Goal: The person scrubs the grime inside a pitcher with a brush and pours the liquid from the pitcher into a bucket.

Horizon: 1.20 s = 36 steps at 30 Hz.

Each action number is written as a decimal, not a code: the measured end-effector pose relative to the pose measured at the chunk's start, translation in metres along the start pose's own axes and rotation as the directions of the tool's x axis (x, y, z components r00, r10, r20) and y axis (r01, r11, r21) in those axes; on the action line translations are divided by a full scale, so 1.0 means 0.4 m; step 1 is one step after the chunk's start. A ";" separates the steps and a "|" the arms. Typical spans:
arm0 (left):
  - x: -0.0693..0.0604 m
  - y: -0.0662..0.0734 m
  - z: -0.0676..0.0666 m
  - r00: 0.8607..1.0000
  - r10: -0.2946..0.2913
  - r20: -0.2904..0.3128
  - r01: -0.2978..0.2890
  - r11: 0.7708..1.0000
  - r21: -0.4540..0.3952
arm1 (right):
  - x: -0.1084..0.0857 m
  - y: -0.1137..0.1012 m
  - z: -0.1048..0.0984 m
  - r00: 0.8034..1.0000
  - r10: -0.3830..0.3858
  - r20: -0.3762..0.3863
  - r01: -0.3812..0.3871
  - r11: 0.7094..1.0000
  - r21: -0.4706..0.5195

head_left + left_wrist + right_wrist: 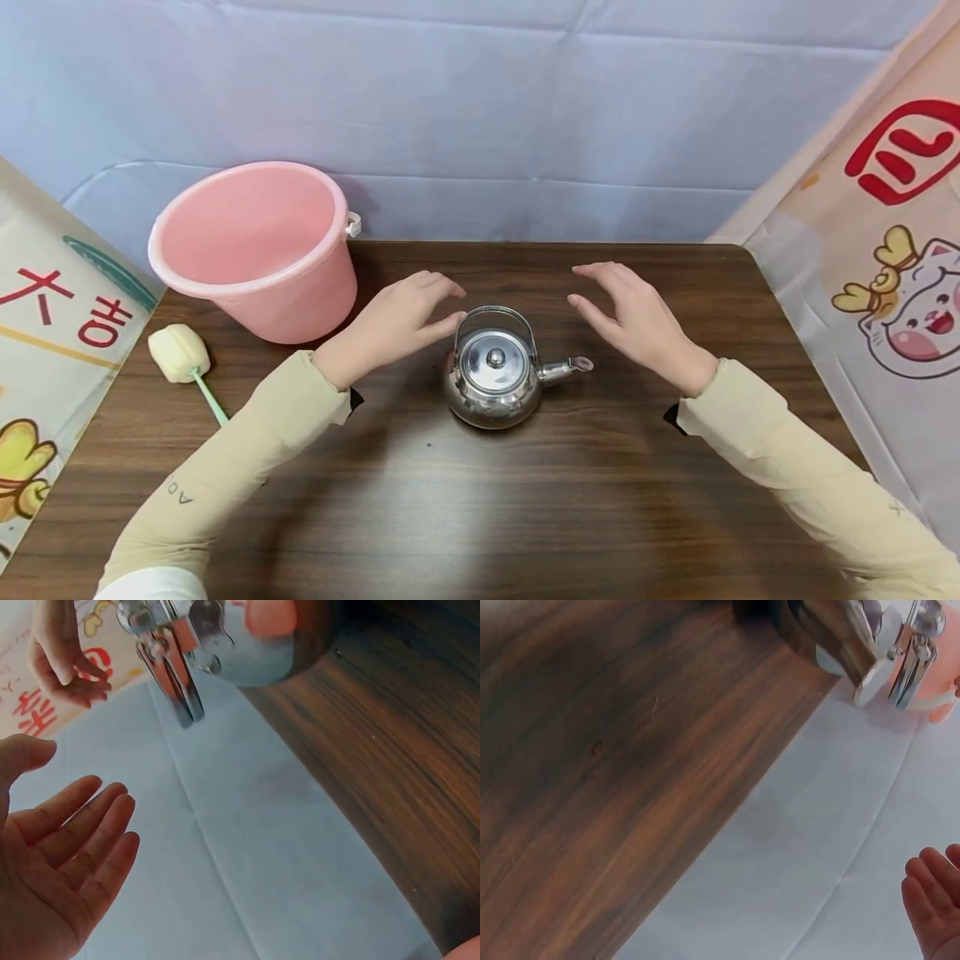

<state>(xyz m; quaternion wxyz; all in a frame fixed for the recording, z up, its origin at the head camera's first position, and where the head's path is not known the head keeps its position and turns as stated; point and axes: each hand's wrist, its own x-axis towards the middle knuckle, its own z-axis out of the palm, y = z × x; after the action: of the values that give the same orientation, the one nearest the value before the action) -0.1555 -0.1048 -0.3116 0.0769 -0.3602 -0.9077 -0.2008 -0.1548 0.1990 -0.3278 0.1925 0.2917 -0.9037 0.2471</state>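
A shiny metal teapot (492,400) stands upright on the wooden table, its lid on, its loop handle raised and its spout pointing right. My left hand (401,321) hovers at the teapot's left, thumb tip close to the handle; whether they touch I cannot tell in the head view. In the left wrist view the left hand (64,862) has relaxed, lightly bent fingers, and a gap separates it from the teapot (247,645). My right hand (637,321) is held in the air beyond the spout, apart from it, thumb and fingers spread, holding nothing.
A pink bucket (300,300) stands at the back left of the table (480,517). Left of my left forearm lies a pale yellow artificial tulip (178,352) with a green stem, partly hidden by the sleeve. A pale cloth (480,108) hangs behind the table's back edge.
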 end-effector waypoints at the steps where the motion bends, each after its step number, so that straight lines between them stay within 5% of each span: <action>1: -0.001 0.004 0.002 1.000 0.012 -0.005 -0.012 1.000 0.006 | -0.004 -0.002 0.002 1.000 -0.003 0.002 0.003 1.000 0.004; 16: -0.005 0.044 0.037 0.976 0.207 -0.069 -0.206 0.978 0.011 | -0.058 -0.016 0.038 0.999 -0.040 0.022 0.038 0.998 0.051; 36: 0.010 0.071 0.094 0.950 0.309 -0.050 -0.308 0.951 0.012 | -0.110 -0.023 0.098 0.995 -0.045 0.090 0.036 0.994 0.102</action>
<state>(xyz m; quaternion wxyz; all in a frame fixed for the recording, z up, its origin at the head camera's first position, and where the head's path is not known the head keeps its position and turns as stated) -0.1390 -0.0677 -0.3359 0.1313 -0.4922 -0.8384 -0.1936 -0.1238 0.1895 -0.3778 0.1409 0.3302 -0.8920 0.2746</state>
